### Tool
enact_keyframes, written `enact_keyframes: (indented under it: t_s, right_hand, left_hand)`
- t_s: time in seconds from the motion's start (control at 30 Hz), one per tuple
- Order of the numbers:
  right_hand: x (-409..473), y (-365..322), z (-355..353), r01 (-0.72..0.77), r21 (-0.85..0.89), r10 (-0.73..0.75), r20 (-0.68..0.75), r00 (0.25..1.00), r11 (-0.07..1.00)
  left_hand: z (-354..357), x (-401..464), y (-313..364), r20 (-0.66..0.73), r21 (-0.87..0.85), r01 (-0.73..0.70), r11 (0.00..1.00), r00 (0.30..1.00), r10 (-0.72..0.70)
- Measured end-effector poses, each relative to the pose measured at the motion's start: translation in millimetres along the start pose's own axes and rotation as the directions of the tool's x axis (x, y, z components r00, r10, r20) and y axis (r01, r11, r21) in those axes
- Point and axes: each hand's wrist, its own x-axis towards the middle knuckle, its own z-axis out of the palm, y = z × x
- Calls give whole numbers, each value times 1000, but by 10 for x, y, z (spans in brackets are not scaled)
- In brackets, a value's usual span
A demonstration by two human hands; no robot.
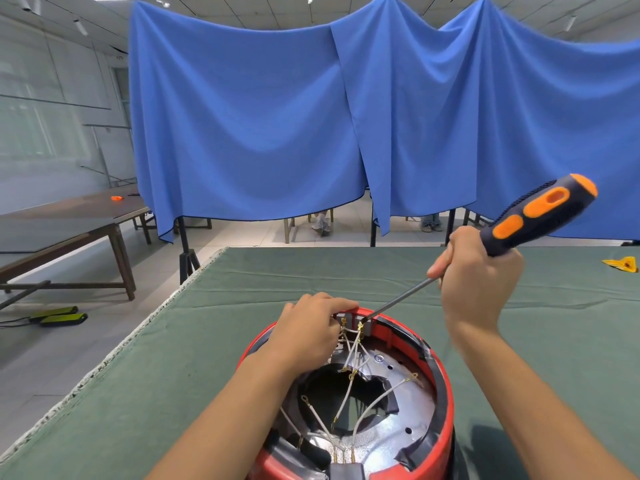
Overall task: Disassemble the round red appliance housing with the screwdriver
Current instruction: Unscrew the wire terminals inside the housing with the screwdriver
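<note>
The round red housing (445,386) lies open side up at the table's near edge, showing a silver metal plate (405,407) and several white wires (349,393) with brass terminals. My left hand (308,329) grips the far rim beside a grey terminal block (353,318). My right hand (481,275) holds a screwdriver (540,213) with a dark blue and orange handle. Its shaft slants down to the left, and the tip sits at the terminal block on the far rim.
A green cloth (242,306) covers the table. A yellow object (621,265) lies at the far right edge. Blue curtains (277,116) hang behind the table. A brown table (69,220) and two green-and-black devices (59,317) on the floor are at the left.
</note>
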Motion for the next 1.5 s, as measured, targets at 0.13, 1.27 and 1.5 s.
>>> enact_keyframes:
  t_s: [0.13, 1.27, 1.5]
  right_hand:
    - [69, 68, -12, -68, 36, 70, -36, 997, 997]
    - [-20, -404, 31, 126, -179, -51, 371, 927, 976]
    - [-44, -542, 55, -147, -45, 149, 522, 840, 988]
  left_hand:
    - [-10, -1, 2, 2, 4, 3, 1000, 1000, -3]
    - [-1, 13, -11, -10, -10, 1, 1000, 1000, -1]
    - [-20, 10, 9, -16, -2, 5, 1000, 1000, -5]
